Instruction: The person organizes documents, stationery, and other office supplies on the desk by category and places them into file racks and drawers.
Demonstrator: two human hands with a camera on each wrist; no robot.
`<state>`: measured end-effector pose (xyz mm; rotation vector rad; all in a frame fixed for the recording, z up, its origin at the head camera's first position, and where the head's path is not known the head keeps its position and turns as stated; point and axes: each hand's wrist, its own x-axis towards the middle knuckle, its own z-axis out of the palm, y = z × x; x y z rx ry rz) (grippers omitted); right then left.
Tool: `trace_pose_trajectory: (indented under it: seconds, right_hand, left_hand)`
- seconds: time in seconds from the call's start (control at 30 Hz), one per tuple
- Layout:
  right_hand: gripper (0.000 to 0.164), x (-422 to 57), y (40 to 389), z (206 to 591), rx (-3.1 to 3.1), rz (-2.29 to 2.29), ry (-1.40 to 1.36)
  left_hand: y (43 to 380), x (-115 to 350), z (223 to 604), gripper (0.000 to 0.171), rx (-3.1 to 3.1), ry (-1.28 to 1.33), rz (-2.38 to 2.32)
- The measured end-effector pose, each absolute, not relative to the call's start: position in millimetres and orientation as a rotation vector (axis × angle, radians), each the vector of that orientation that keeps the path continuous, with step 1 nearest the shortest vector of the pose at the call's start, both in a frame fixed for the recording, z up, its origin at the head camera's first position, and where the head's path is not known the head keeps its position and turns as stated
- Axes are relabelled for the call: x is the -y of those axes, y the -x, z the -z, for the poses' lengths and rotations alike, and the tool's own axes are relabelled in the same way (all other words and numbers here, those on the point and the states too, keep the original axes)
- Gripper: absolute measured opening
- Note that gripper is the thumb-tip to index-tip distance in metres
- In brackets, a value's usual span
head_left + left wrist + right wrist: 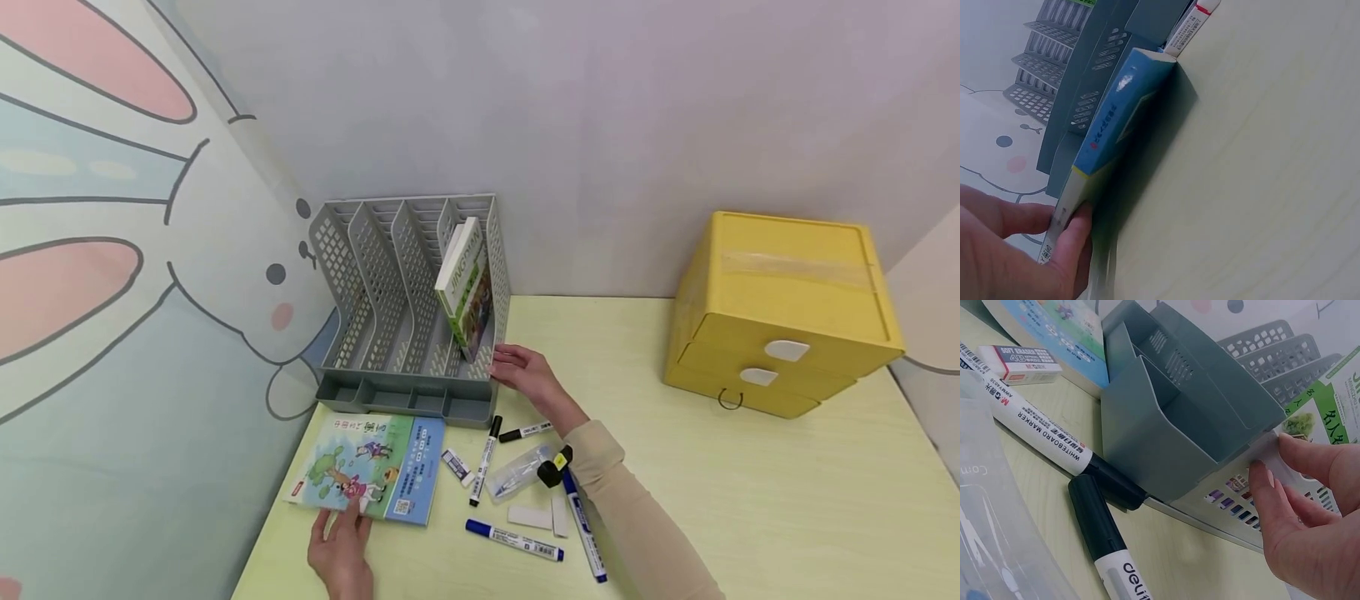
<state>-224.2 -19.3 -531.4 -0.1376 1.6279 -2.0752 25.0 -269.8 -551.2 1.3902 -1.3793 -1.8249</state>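
Note:
My left hand (342, 546) pinches the near edge of a colourful picture-cover book (375, 467), thumb on top and fingers underneath. In the left wrist view the blue spine end of the book (1125, 106) tilts over the table, casting a shadow. A grey file rack (408, 385) stands against the wall just beyond it, with upright dividers and small front trays. At the rack's right side, my right hand (528, 379) pinches the edge of the side wall between thumb and fingers. A green-and-white book (468, 287) stands in the rack's rightmost slot.
Several markers, including a blue-capped marker (517, 540), lie in front of the rack. Among them are an eraser (457, 467), a clear pouch (517, 473) and a white box (529, 517). A yellow drawer box (787, 308) stands at the back right.

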Motion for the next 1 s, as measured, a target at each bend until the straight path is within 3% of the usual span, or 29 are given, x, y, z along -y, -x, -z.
trace_pose_trajectory:
  seconds: [0.4,0.67,1.0]
  right_hand:
    - [0.057,18,223,531,-1.631,2.083,0.131]
    - [0.057,18,225,532,-1.615,2.082,0.126]
    - [0.056,18,225,532,-1.61,2.089,0.129]
  left_hand:
    - [-28,264,545,0.065,1.291,-1.388,1.753]
    - [-37,260,536,0.038,1.174,-1.251,1.75]
    - [-40,251,509,0.043,1.161,-1.096,1.691]
